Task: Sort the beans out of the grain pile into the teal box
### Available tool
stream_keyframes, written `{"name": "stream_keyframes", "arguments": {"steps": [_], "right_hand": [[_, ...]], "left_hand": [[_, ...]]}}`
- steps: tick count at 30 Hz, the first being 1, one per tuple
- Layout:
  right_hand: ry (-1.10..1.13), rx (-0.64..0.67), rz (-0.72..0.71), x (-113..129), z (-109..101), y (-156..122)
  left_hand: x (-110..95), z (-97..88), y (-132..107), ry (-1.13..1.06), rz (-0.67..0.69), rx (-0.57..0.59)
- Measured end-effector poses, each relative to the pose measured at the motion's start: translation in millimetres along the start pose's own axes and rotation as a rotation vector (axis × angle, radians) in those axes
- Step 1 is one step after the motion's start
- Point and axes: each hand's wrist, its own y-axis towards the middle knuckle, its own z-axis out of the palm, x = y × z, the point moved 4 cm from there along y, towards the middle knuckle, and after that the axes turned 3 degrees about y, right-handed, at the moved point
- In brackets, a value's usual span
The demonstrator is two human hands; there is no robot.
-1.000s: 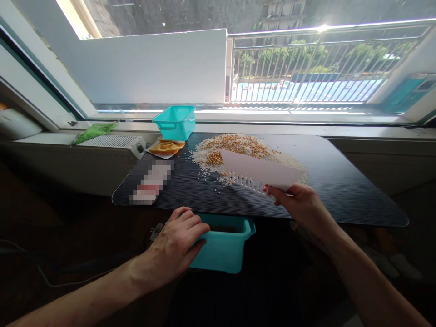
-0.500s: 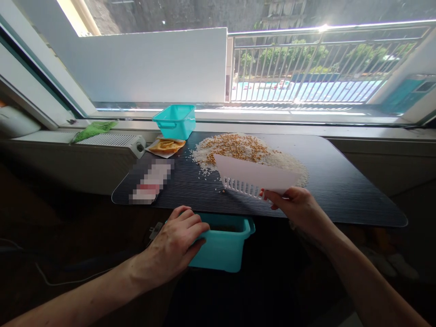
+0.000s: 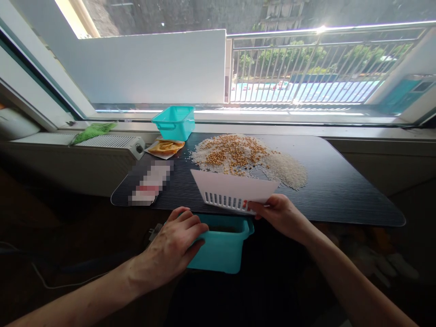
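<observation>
Panel (image 3: pixel 235 185), white, slotted along near edge, over near side of black tabletop (image 3: pixel 347 190); contact with surface: cannot tell. Clock centred on panel, 12 toward top of view.

Right hand (image 3: pixel 281 213), at 4 o'clock: closed in a pinch on panel's near right corner, thumb on the face toward camera. Left hand (image 3: pixel 182 234), at 8 o'clock: half curled, fingers hooked over rim of lower turquoise bin (image 3: pixel 216 256), thumb outside the wall. Bin at 6 o'clock, just below table edge; contents dark, in shadow, cannot tell.

At 12 to 2 o'clock, just beyond panel: 1 spread heap, white rice (image 3: pixel 289 170) toward 2, golden kernels (image 3: pixel 218 158) mixed in toward 12. Loose grains scattered about heap's left edge.

At 10 o'clock: upper turquoise bin (image 3: pixel 179 131), upright, and just nearer, orange-yellow folded packet (image 3: pixel 165 147) on white backing. At 9 o'clock: pixelated flat item (image 3: pixel 151 184), on tabletop, details unreadable. Farther out, between 9 and 10: green cloth (image 3: pixel 95 132) draped on white radiator (image 3: pixel 117 141).
</observation>
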Motion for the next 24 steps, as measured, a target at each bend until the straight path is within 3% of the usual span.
{"name": "stream_keyframes", "arguments": {"steps": [3,7,9,14,24], "right_hand": [[-0.006,0.015,0.002,0.6,-3.8,2.2],[-0.051,-0.287,-0.038,4.9,-33.3,14.2],[-0.078,-0.343,-0.043,4.9,-41.3,22.5],[-0.109,-0.339,-0.044,-1.5,-42.2,35.5],[-0.084,-0.251,-0.028,-3.9,-23.4,46.5]], "left_hand": [[-0.3,-1.2,0.1,-0.003,0.001,-0.012],[-0.2,-1.9,0.9,-0.021,0.006,-0.017],[0.2,-1.9,0.9,-0.026,0.003,-0.014],[1.0,-1.1,-0.7,-0.03,-0.01,-0.024],[2.5,-0.7,-0.4,-0.01,-0.027,-0.026]]}}
